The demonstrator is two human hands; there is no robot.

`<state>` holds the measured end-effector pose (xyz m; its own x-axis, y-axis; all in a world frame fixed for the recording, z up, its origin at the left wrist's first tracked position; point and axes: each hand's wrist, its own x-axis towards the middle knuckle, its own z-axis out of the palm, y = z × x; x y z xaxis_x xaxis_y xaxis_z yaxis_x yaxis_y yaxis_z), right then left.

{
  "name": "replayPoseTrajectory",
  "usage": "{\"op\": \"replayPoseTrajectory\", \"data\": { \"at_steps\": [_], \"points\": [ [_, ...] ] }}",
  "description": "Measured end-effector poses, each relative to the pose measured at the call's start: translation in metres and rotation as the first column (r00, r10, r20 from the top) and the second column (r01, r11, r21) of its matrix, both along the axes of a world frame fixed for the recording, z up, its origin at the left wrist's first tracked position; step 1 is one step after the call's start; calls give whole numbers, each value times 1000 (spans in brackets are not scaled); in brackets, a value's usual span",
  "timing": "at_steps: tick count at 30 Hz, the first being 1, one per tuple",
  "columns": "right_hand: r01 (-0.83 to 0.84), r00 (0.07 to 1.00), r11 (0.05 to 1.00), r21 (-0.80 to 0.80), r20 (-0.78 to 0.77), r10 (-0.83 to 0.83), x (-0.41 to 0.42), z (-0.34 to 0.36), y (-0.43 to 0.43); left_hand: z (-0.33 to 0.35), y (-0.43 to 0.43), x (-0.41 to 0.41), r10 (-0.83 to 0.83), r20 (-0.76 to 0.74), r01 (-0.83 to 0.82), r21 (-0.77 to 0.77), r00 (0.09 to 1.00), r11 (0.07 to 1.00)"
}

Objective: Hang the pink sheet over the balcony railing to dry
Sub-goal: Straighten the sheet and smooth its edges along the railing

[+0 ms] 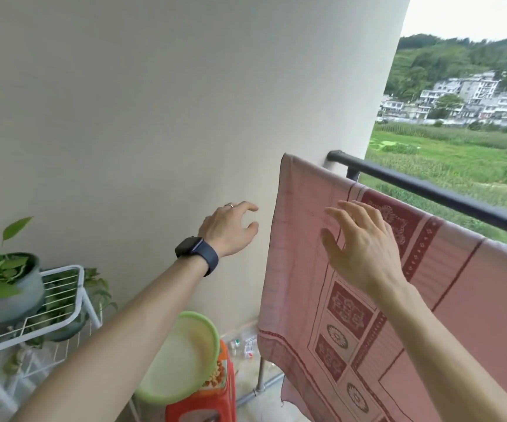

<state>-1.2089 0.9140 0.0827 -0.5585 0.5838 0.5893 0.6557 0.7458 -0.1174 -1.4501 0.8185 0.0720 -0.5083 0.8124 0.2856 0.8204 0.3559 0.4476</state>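
- One pink sheet (474,300) with dark red patterned borders is seen draped over the dark balcony railing (428,190). It hangs down on the near side, and its left edge lies close to the white wall (185,86).
- The right hand (364,248) is raised in front of the sheet's upper part with the back of the hand to the camera. The fingers are spread and nearly straight and nothing is gripped. Whether the fingertips touch the cloth cannot be told.
- The left hand (230,229) is held out just beside the sheet's left edge, apart from it. The fingers are loosely curled around nothing.
- One ring (229,205) is worn on a left finger and one dark watch (195,252) on the left wrist.
- Below the left forearm, one green basin (182,357) is set on one red stool (212,400).
- At the far left, one white wire rack (63,300) is seen with a potted plant (2,275) on its top shelf. A second pot lower down is partly hidden.
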Motion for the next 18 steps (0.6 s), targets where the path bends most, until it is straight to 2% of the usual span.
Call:
{"op": "replayPoseTrajectory", "data": {
  "at_steps": [3,10,12,15,18],
  "points": [
    [145,987,989,30,71,-147,-36,12,37,-2,53,-25,-117,231,110,40,966,993],
    [431,896,874,225,6,-443,-74,6,100,-8,178,-68,-242,483,207,125,842,970],
    [447,889,826,344,-66,-453,-74,-9,104,-16,202,-74,-275,522,200,195,808,960],
    [422,907,747,514,-238,-348,-66,-23,111,-32,224,-89,-303,492,112,380,816,918],
    [365,928,732,575,-289,-236,-62,-25,116,-42,235,-106,-375,427,184,423,823,887]
  ]
}}
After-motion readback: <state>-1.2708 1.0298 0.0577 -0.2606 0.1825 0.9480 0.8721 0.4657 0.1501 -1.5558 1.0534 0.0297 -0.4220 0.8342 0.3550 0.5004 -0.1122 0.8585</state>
